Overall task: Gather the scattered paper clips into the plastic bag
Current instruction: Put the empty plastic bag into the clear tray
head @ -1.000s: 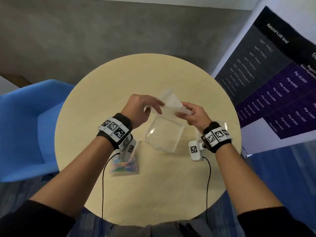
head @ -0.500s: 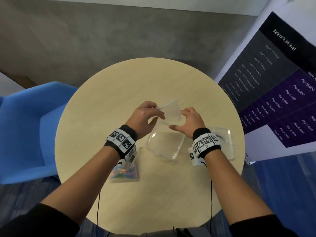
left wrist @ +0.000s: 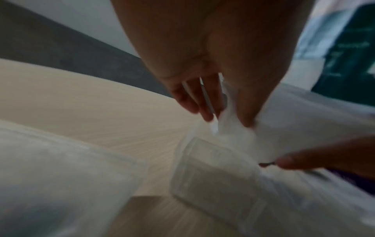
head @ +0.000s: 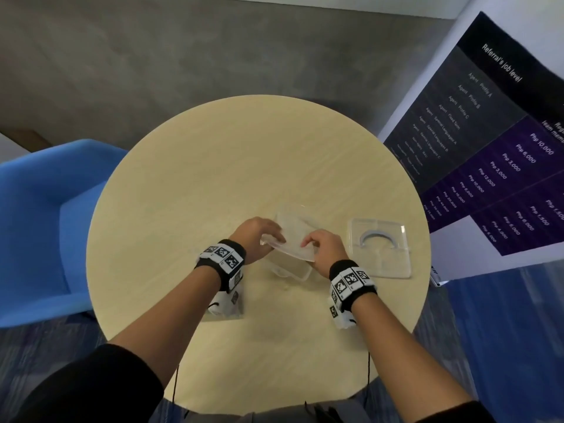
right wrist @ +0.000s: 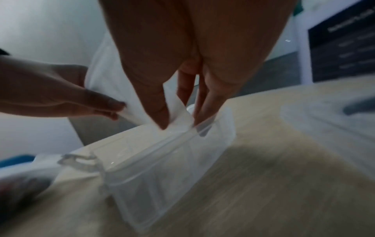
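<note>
Both hands hold a clear plastic bag [head: 293, 235] just above a clear plastic box [head: 294, 270] in the middle of the round table [head: 244, 166]. My left hand [head: 259, 236] pinches the bag's left edge, seen close in the left wrist view between thumb and fingers [left wrist: 211, 112]. My right hand [head: 320, 247] pinches the right edge, thumb and fingers [right wrist: 158, 118] on the film. The bag [right wrist: 178, 115] hangs into the box [right wrist: 162, 168]. A small packet [head: 236, 309] lies under my left wrist, mostly hidden. No loose paper clips show.
A clear square lid [head: 378, 248] with a grey arc lies to the right of my right hand. A blue chair [head: 45, 224] stands at the table's left. A dark printed banner [head: 488, 141] stands on the right.
Both hands came down and toward me with the bag, from above the table to just over the box. The lid on the right has come into view.
</note>
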